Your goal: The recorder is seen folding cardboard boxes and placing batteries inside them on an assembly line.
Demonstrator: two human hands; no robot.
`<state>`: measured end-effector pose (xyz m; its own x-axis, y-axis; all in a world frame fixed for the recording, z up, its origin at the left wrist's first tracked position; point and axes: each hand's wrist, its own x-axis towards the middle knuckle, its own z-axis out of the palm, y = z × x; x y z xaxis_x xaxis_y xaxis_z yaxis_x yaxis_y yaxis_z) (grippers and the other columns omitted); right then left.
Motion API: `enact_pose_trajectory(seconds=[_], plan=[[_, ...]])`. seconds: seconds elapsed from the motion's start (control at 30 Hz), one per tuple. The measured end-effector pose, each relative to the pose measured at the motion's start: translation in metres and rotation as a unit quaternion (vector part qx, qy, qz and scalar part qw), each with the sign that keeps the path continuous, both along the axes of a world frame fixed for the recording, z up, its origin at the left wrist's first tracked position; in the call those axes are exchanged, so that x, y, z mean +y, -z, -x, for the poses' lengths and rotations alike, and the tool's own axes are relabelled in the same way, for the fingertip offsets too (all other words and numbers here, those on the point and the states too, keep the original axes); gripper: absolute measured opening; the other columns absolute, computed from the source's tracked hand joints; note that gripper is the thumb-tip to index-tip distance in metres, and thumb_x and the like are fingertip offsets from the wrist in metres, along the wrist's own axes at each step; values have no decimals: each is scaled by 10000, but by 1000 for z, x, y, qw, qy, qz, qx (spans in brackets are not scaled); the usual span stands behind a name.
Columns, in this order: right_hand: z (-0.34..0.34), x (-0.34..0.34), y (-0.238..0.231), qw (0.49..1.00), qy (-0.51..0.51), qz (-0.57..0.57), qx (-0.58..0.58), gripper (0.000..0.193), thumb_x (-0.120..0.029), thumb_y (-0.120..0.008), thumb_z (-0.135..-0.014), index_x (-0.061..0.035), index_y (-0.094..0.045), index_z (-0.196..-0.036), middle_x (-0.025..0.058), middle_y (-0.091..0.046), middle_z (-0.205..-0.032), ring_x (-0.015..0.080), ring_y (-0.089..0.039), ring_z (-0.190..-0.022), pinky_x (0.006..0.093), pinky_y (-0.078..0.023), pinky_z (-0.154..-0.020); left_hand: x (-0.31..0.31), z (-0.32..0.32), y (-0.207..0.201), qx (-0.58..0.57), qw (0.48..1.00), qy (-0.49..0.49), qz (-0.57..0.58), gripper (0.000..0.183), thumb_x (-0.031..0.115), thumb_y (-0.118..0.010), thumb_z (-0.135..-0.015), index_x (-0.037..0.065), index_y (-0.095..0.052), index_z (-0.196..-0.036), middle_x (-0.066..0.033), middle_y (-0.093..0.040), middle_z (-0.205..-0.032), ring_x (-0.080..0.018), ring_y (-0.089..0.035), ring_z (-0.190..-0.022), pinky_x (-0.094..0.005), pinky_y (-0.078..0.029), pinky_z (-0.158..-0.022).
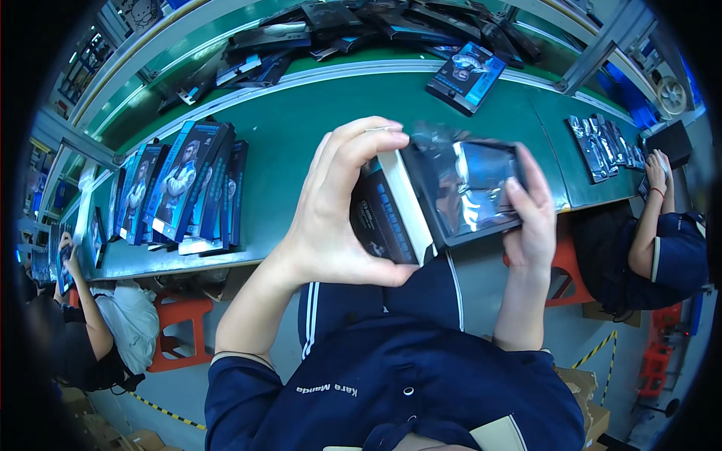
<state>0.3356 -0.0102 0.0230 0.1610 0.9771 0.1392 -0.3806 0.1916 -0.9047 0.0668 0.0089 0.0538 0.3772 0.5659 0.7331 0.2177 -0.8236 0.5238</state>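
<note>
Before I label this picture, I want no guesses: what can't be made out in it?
All in the head view:
Tray: its contents, lost in glare and blur.
Box: its upper edge, partly covered by the left hand.
Right hand: some fingers, behind the tray.
Shelf pile: lower boxes, buried under others.

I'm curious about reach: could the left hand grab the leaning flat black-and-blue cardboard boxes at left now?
Probably not without letting go: the left hand grips a black, white-edged cardboard box, though only smooth green tabletop seems to lie between it and those leaning boxes.
</note>
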Motion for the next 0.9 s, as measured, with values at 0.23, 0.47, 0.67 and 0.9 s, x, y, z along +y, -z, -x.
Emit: enact_pose_trajectory(seconds=[0.23, 0.47, 0.67, 0.9], plan=[[19, -2, -43, 948, 130, -254, -140, 597, 65, -561, -933, 58, -326, -1481, 166, -538, -1368, 192, -567, -1204, 314, -437, -1041, -6, -1, -3, 16, 998, -52, -8, 1233, 406, -919, -462, 18, -358, -1490, -184, -555, -1238, -349, -549, -1108, -438, -432, -949], [-18, 0, -83, 885, 6, -287, -367, 648, 9, -564, -894, 85, -309, -1485, 197, -409, -1499, 251, -469, -1336, 354, -357, -1116, -18, -3, -15, 190, 977, -86, -39, 1267, 416, -908, -459, -88, -334, -1470, -209, -568, -1289, -351, -569, -1080, -449, -447, -937], [65, -8, -83, 776, -94, -279, -557, 570, 41, -590, -831, 64, -478, -1389, 170, -563, -1329, 222, -565, -1193, 328, -414, -1025, -19, -30, -3, 62, 983, -173, -25, 1392, 355, -955, -513, -51, -107, -1540, -224, -505, -1311, -326, -588, -1081, -424, -461, -955], [71, 6, -81, 814, -57, -363, -449, 68, -65, -671, -824, -16, -709, -852, 237, -566, -1260, 339, -584, -1139, 390, -463, -966, -6, -47, 30, -206, 957, -198, -58, 1133, 364, -971, -487, 55, -340, -1376, -211, -442, -1295, -359, -492, -1116, -442, -445, -923]])
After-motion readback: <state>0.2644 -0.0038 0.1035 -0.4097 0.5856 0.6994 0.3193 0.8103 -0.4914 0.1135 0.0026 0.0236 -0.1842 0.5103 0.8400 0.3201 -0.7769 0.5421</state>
